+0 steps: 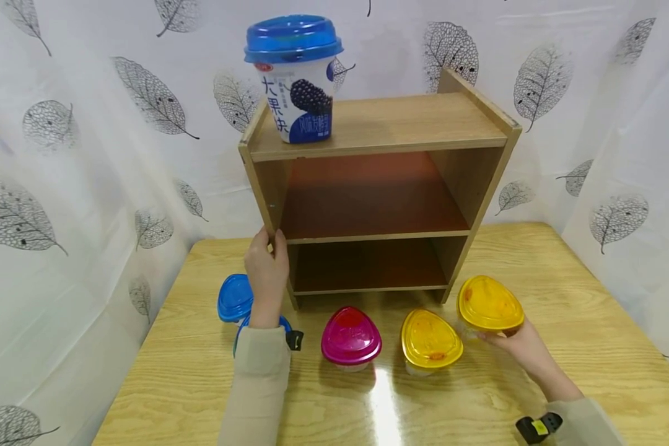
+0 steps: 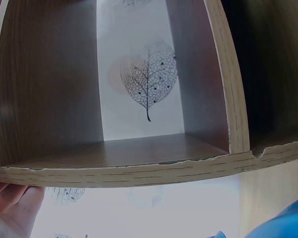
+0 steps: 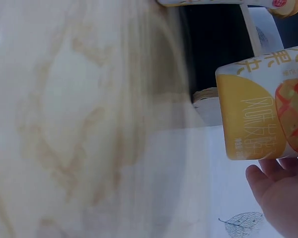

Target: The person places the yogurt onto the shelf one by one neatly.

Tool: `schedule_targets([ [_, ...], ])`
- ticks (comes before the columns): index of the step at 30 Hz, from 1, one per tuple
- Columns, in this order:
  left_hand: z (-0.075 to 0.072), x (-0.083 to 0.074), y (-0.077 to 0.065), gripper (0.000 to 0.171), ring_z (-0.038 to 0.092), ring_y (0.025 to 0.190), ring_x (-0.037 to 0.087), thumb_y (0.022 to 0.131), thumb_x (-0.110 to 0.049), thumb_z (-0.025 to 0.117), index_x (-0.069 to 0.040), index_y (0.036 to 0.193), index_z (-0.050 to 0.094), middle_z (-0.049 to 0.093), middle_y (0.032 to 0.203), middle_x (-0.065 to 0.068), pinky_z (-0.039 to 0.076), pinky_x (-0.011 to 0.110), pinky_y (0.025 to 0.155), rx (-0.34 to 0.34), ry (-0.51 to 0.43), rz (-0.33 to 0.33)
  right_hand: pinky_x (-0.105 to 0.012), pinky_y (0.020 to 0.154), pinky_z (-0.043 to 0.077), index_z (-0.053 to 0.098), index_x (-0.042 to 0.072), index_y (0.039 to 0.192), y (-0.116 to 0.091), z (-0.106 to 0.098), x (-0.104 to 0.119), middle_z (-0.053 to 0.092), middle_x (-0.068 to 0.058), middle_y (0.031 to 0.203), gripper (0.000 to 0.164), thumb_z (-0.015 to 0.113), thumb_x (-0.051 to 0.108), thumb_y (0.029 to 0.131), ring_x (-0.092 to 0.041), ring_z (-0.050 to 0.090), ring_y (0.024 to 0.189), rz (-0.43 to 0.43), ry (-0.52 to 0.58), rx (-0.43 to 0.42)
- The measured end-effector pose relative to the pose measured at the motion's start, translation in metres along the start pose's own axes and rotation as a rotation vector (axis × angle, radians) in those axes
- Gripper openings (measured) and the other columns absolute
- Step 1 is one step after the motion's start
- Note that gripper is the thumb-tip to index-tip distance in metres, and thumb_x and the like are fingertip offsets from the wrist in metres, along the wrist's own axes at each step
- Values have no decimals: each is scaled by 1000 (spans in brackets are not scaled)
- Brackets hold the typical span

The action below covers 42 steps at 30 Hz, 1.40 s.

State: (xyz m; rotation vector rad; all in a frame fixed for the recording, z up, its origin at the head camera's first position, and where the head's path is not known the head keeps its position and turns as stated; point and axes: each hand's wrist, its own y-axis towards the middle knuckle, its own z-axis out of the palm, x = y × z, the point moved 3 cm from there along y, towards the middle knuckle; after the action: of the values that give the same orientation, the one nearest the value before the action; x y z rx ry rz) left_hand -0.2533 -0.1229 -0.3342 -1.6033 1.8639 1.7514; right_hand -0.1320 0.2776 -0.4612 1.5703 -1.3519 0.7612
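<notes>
My left hand (image 1: 266, 266) grips the left side panel of a small wooden shelf (image 1: 376, 150), thumb and fingers on either side of its front edge. The left wrist view shows that hand's fingers (image 2: 12, 198) at the board's edge. In my right hand (image 1: 521, 347) is a yogurt cup with a yellow lid (image 1: 489, 303), to the right of the shelf. Its white and yellow printed side (image 3: 258, 109) shows in the right wrist view, with fingers wrapped along it. A blue-lidded yogurt cup with a blackberry picture (image 1: 306, 93) stands on the shelf's top left.
On the wooden table (image 1: 189, 384), a magenta-lidded cup (image 1: 351, 337) and another yellow-lidded cup (image 1: 430, 339) stand before the shelf. A blue-lidded cup (image 1: 235, 297) is at the left, with a second one partly hidden under my left forearm. A leaf-print curtain (image 1: 100, 186) hangs behind.
</notes>
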Motion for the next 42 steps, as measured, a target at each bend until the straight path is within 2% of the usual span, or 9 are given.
schedule_targets([
  [14,0,-1,0,21,60,80,29,89,-13,51,6,88,61,62,92,19,51,39,64,2,7,-9,-9,77,37,36,5,125,6,-9,22,43,16,111,57,65,0,77,7,42,99,-1,-33,3],
  [23,0,-1,0,22,61,81,30,89,-14,51,6,92,61,62,94,20,51,40,65,4,14,-15,-9,77,36,39,13,123,9,-10,34,43,15,110,54,64,-2,77,5,43,98,-7,-11,-8],
  [30,-1,0,-1,22,61,83,30,89,-14,51,6,93,61,62,95,19,51,40,66,11,5,-25,-11,75,39,43,18,118,11,-11,41,47,16,105,50,64,-2,77,4,47,94,-6,-6,-30],
  [42,-1,-1,-1,22,61,82,30,89,-13,51,7,93,61,62,94,20,51,40,65,0,9,-9,-14,71,42,43,18,117,12,-14,51,48,17,103,46,62,-1,79,3,48,91,-2,-20,-54],
])
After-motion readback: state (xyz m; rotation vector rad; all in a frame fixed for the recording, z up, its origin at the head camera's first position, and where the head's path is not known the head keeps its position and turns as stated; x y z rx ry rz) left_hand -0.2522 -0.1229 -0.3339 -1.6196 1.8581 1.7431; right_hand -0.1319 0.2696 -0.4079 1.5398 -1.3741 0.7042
